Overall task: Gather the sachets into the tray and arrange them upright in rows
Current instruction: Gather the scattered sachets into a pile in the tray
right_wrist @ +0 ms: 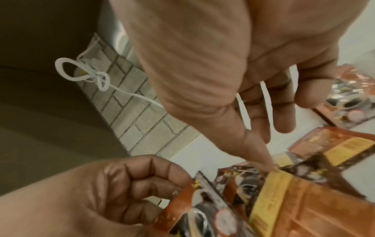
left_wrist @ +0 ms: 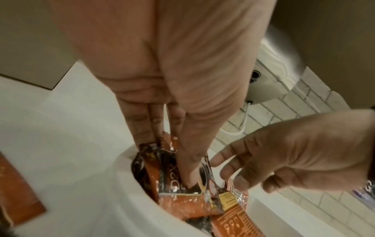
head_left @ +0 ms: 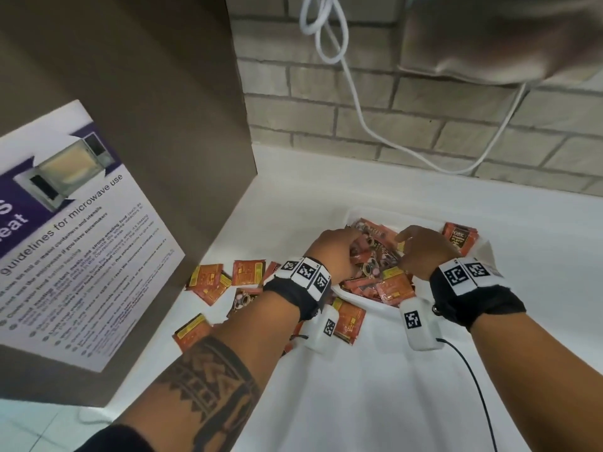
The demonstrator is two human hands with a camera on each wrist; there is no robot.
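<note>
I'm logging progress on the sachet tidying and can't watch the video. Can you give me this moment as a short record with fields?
Tray: white plastic tray on the white counter, holding a loose heap of orange and brown foil sachets, not yet in rows
Left hand: fingers and thumb pinch sachets at the tray's left end
Right hand: over the heap, fingers relaxed, holding nothing
Still outside: loose sachets on the counter left of the tray
Background: white cable against the brick wall

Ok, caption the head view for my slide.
Left hand and right hand sort sachets in a white tray; more sachets lie loose on the counter.
</note>
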